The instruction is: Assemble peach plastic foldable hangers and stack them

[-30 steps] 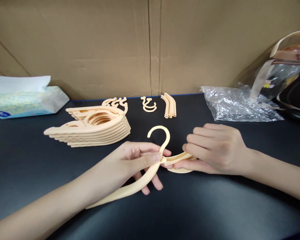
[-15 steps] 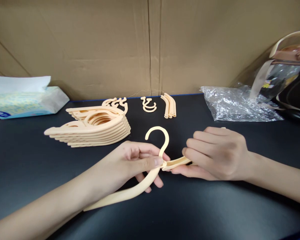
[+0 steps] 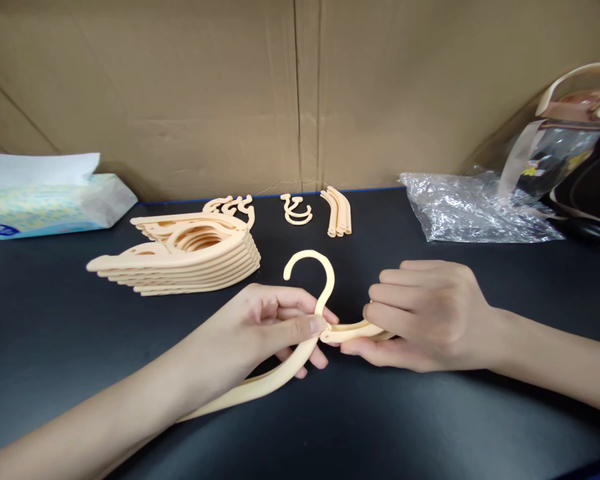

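Observation:
A cream plastic clothes hanger (image 3: 329,280) is held between my hands above the black table, its hook pointing up and curling left. My left hand (image 3: 275,320) pinches it where hook and arms meet, thumb in front and fingers behind. One hanger arm (image 3: 260,388) slopes down to the left beneath my left wrist. My right hand (image 3: 425,317) is closed around the other arm (image 3: 350,331), a grooved piece reaching right from the joint. My right palm and fingers hide the far end of that arm.
A stack of cream hangers (image 3: 210,260) lies at left, loose hooks (image 3: 230,205) behind it. More hooks (image 3: 297,212) and curved arm pieces (image 3: 339,212) lie at back centre. A tissue pack (image 3: 60,200), clear plastic bag (image 3: 470,207) and bottle (image 3: 565,147) stand around the edges, before a cardboard wall (image 3: 180,100).
My right hand has turned slightly and dropped a little, swinging the right arm piece at the joint. The hook has shifted slightly left. My left hand keeps its pinch.

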Demonstrator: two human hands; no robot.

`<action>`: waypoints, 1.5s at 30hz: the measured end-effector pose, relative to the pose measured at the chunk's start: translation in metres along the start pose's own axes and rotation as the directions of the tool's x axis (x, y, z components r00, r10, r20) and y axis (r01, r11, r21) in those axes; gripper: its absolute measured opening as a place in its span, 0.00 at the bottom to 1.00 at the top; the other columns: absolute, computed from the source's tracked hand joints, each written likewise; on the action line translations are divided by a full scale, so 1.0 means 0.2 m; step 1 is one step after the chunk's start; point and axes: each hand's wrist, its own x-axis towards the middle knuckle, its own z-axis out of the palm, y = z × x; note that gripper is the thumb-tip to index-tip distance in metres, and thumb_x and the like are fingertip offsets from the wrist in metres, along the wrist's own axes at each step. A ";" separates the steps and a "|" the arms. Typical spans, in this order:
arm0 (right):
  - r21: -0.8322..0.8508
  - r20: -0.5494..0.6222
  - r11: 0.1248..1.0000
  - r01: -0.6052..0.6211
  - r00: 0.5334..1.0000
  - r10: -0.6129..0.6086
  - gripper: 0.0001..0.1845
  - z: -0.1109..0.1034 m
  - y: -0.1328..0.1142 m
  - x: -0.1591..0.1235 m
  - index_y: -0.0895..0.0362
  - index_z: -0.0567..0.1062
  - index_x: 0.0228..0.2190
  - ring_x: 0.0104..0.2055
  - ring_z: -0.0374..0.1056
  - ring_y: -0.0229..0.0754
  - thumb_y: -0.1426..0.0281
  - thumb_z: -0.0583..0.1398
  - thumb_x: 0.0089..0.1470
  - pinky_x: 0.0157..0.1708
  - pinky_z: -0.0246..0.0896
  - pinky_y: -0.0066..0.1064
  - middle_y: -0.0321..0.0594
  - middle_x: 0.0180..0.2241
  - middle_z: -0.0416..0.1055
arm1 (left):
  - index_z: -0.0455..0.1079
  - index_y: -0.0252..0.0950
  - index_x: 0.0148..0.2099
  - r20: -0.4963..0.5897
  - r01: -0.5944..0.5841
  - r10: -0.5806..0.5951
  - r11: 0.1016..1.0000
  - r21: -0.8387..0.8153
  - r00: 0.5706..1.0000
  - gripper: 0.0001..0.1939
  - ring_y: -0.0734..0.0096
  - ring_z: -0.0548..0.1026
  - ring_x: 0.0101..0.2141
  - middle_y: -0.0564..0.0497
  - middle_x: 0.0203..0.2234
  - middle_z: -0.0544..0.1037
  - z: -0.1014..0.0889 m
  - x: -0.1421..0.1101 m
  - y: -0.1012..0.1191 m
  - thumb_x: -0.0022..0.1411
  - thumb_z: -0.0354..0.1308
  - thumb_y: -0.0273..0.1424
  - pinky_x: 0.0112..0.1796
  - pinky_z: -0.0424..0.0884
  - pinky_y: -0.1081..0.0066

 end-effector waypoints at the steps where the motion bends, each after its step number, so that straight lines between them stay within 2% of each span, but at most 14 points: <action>1: 0.011 -0.005 1.000 -0.003 1.000 0.003 0.26 0.00 0.00 0.00 0.55 0.65 0.17 0.20 0.47 0.35 0.59 0.59 0.63 0.22 0.41 0.32 0.29 0.15 0.57 | 0.80 0.37 0.39 -0.001 -0.002 0.002 1.000 0.001 1.000 0.10 0.72 0.79 0.30 0.52 0.27 0.81 0.00 0.00 0.00 0.62 0.65 0.38 0.30 0.75 0.79; 8: 0.039 0.038 0.999 -0.007 0.999 0.005 0.25 0.00 0.01 0.00 0.55 0.64 0.17 0.19 0.48 0.35 0.62 0.56 0.66 0.22 0.41 0.31 0.28 0.15 0.56 | 0.80 0.38 0.46 -0.015 -0.009 0.009 1.000 0.013 1.000 0.15 0.72 0.79 0.29 0.51 0.26 0.83 0.01 0.00 -0.02 0.63 0.64 0.41 0.31 0.74 0.78; 14: 0.073 0.066 0.996 -0.045 0.997 0.040 0.25 0.00 0.01 -0.01 0.55 0.64 0.17 0.18 0.50 0.34 0.61 0.56 0.65 0.22 0.43 0.30 0.29 0.15 0.59 | 0.80 0.36 0.48 0.017 -0.032 0.033 0.999 -0.042 0.999 0.16 0.72 0.79 0.27 0.48 0.33 0.84 0.00 0.01 -0.05 0.64 0.63 0.42 0.26 0.73 0.78; 33: 0.110 0.100 0.991 -0.081 0.993 0.070 0.26 0.00 0.01 -0.01 0.56 0.66 0.17 0.18 0.51 0.33 0.60 0.56 0.65 0.22 0.44 0.31 0.29 0.14 0.60 | 0.80 0.37 0.48 0.034 -0.035 0.038 0.997 -0.068 0.999 0.17 0.74 0.79 0.26 0.49 0.31 0.84 0.00 0.01 -0.06 0.64 0.64 0.42 0.26 0.72 0.80; 40: 0.133 0.114 0.988 -0.080 0.991 0.065 0.27 0.00 0.02 -0.02 0.55 0.66 0.16 0.18 0.52 0.33 0.59 0.55 0.65 0.22 0.44 0.31 0.30 0.14 0.60 | 0.81 0.39 0.48 0.019 -0.005 0.006 0.999 -0.052 1.000 0.17 0.75 0.79 0.27 0.50 0.30 0.84 0.02 -0.01 -0.01 0.60 0.68 0.43 0.27 0.74 0.81; 45: 0.187 0.133 0.974 -0.128 0.986 0.104 0.27 0.01 0.02 -0.02 0.56 0.66 0.16 0.18 0.52 0.32 0.59 0.57 0.64 0.22 0.46 0.30 0.29 0.14 0.59 | 0.80 0.40 0.50 0.061 -0.034 0.036 0.999 -0.032 0.997 0.17 0.76 0.79 0.27 0.50 0.31 0.84 0.01 0.00 -0.03 0.64 0.65 0.43 0.27 0.73 0.81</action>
